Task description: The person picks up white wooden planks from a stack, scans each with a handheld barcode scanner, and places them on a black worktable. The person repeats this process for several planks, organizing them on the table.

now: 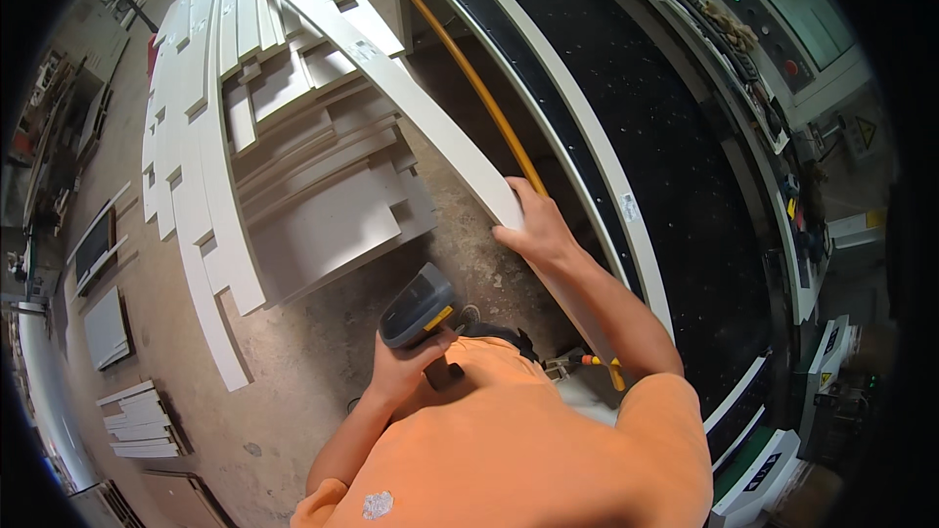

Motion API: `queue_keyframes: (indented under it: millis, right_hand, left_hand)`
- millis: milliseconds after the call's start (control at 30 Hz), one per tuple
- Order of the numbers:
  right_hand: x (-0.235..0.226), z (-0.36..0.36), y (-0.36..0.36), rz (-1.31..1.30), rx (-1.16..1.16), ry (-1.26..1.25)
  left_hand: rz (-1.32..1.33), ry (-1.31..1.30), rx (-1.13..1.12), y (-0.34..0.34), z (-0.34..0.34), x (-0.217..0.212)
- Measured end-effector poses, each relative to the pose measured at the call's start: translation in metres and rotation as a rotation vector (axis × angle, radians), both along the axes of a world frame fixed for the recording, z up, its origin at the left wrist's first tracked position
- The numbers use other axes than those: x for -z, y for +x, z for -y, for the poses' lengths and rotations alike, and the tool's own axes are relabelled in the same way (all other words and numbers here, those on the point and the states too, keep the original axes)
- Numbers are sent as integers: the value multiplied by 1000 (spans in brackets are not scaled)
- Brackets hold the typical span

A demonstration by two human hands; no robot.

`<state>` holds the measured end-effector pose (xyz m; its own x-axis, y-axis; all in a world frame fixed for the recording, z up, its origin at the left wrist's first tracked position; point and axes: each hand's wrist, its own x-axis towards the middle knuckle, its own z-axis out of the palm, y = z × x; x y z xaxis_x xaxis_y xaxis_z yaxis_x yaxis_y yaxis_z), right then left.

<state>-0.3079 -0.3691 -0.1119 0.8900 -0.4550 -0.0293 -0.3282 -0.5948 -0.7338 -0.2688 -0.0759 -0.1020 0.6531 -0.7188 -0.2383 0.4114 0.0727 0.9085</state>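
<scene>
My left hand (403, 368) is wrapped round the grip of a dark grey handheld barcode scanner (419, 305) with a yellow label, held up in front of my orange shirt. With my right hand (536, 225) I grip the near end of a long white board (430, 127), thumb on one side and fingers on the other. The board slants away to the far left, its far part over a tall stack of white boards (220, 156). A small printed label (362, 49) is stuck on the held board.
Along the right runs a black conveyor belt (626, 68), with a long white strip (597, 147) lengthwise on it. A yellow rail (479, 88) follows its near side. A machine panel (782, 10) stands far right. More white boards (142, 420) lie on the floor at left.
</scene>
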Motion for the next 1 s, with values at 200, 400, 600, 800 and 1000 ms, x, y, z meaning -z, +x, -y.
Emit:
queue_keyframes:
  millis: [200,400,600,800,1000]
  right_hand:
    - [19,49,-102,-48,217,-18]
    - [28,106,-151,-117,461,-69]
    - [49,201,-181,-46,472,-5]
    - [81,270,-195,-155,528,-75]
    - [112,298,-182,-191,494,-235]
  left_hand:
    - [80,251,92,11,45,11]
    - [187,109,180,23,115,-3]
    - [807,-155,144,99,206,-64]
    - [1147,284,-123,272,232,-148]
    - [1138,1215,-347,450,136,-153]
